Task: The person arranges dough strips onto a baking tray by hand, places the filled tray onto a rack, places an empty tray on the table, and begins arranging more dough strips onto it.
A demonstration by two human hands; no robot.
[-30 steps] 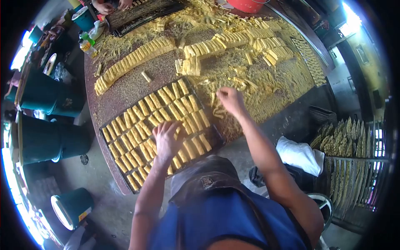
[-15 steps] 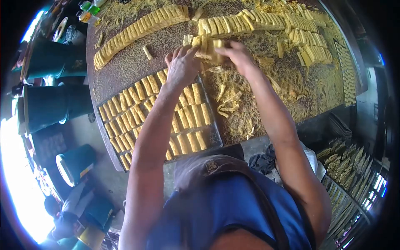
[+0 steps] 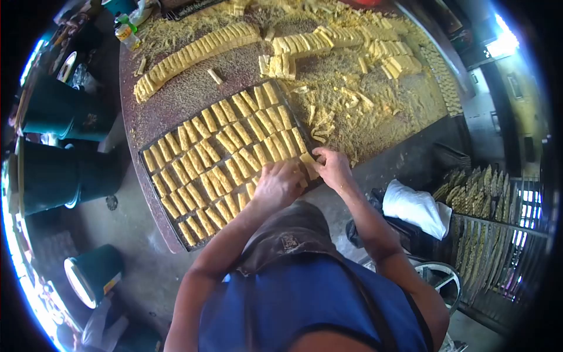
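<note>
1. Bench (image 3: pixel 134 126): from my remote station I record it spanning roughly 10 to 2 o'clock, with yellow crumbs (image 3: pixel 404 111) scattered over much of its top.
2. Rack (image 3: pixel 498 226), 4 o'clock: barred metal, loaded; I cannot identify the load.
3. Bins (image 3: pixel 50 176), 9 o'clock: dark green, beside the bench. I cannot see their contents.
4. Tray (image 3: pixel 204 204), 10 o'clock of centre: shallow and dark, holding four rows of golden sticks (image 3: pixel 226 111). Most lie slightly apart, in my judgement to keep them from joining. Its place at the bench's near edge appears chosen to suit the reach of both hands.
5. Stacks (image 3: pixel 196 56), 11 to 1 o'clock: pale pieces packed side by side, probably for compactness and mutual support.
6. Left hand (image 3: pixel 280 185), at centre: above the tray's nearest row, fingers bent. Whether its grip holds anything I cannot tell, as the hand hides what is beneath.
7. Right hand (image 3: pixel 334 170), 3 o'clock: its grip appears pinched on a pale strip (image 3: pixel 311 165).
8. Pale strip: tilted at the tray's right edge, just beside the left fingertips, apparently held at one end to leave the rest unobstructed.
</note>
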